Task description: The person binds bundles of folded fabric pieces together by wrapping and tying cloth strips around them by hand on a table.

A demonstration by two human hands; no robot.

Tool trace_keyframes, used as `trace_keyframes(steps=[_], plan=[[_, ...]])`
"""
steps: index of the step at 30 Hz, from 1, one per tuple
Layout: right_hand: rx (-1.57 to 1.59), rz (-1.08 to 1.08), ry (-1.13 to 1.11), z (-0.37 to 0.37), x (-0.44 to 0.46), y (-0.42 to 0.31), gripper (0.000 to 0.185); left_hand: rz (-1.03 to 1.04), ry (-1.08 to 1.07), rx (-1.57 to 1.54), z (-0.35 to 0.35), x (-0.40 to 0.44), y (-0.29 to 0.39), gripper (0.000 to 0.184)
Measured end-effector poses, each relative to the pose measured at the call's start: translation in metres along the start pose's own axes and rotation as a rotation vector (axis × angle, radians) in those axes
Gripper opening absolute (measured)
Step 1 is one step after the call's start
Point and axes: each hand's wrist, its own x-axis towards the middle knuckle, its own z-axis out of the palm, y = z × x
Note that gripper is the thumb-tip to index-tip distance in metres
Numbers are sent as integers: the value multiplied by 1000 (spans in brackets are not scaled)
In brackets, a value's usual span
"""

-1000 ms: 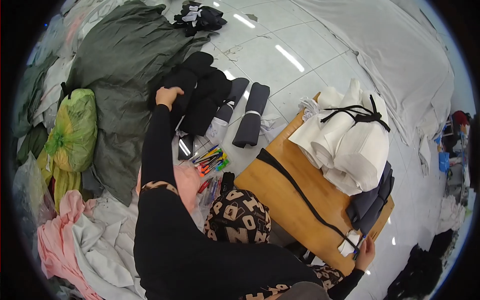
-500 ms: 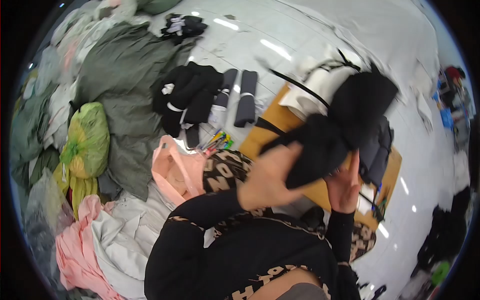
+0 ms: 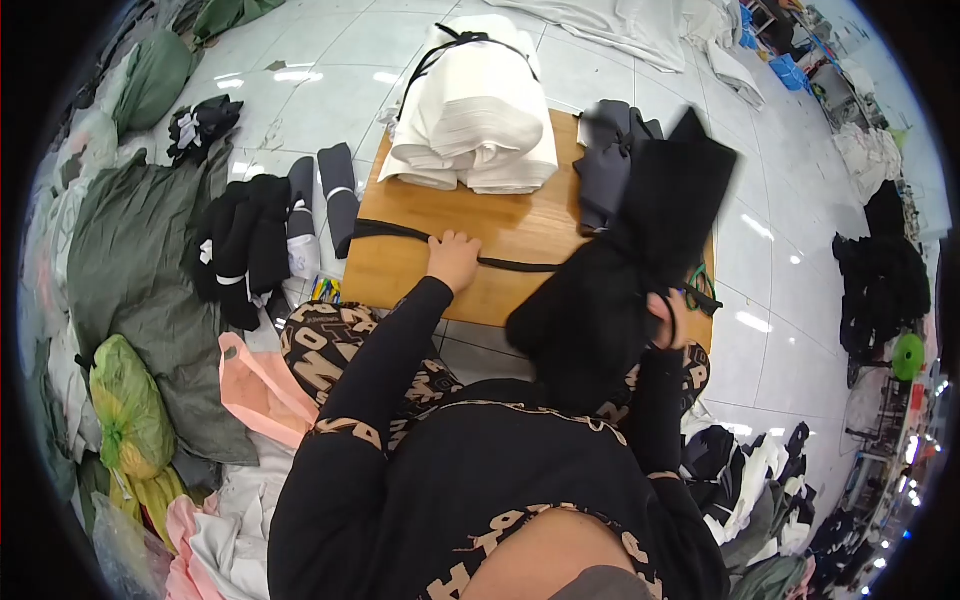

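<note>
A black fabric strip (image 3: 515, 265) runs across a low wooden table (image 3: 400, 285). My left hand (image 3: 455, 262) rests over this strip, fingers bent down onto it and pressing it to the wood. On the other side, my right hand (image 3: 663, 318) is closed around the narrow tied middle of a black cloth bundle (image 3: 675, 205). The bundle is tilted and slightly blurred; its lower half hangs over the table's near edge, against my lap. Part of the right hand is hidden by the cloth.
A white cloth stack (image 3: 475, 110) tied with black cord stands at the table's back. Dark grey rolled cloth (image 3: 605, 165) lies beside it, and green-handled scissors (image 3: 697, 285) at the right edge. Black rolls (image 3: 245, 240) and a pink bag (image 3: 265, 385) are on the left floor.
My left hand has left the black bundle and come down on the strip. My right hand keeps the bundle, now held to the right. The view has turned toward the table.
</note>
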Motion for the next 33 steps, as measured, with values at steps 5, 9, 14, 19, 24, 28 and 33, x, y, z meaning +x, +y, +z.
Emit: trace_keyframes(steps=[5, 9, 14, 19, 24, 28, 33], plan=[[-144, 263, 88, 24, 54, 129, 81, -9, -25, -13, -8, -5, 2, 15], [-122, 167, 185, 15, 54, 198, 78, -29, 81, -289, -1, -13, 13, 12], [-571, -103, 75, 43, 35, 142, 73, -77, -67, -569, 10, -37, 47, 15], [-534, -118, 57, 18, 38, 187, 68, 207, -425, -436, -68, -20, 15, 35], [-357, 135, 241, 4, 34, 128, 56, -3, 41, -1449, -212, -49, -158, 34], [-447, 149, 342, -48, 40, 100, 46, -821, 902, -355, -114, -111, -396, 57], [-637, 174, 480, -96, 28, 75, 40, -1448, 300, -52, -63, -133, -437, 119]])
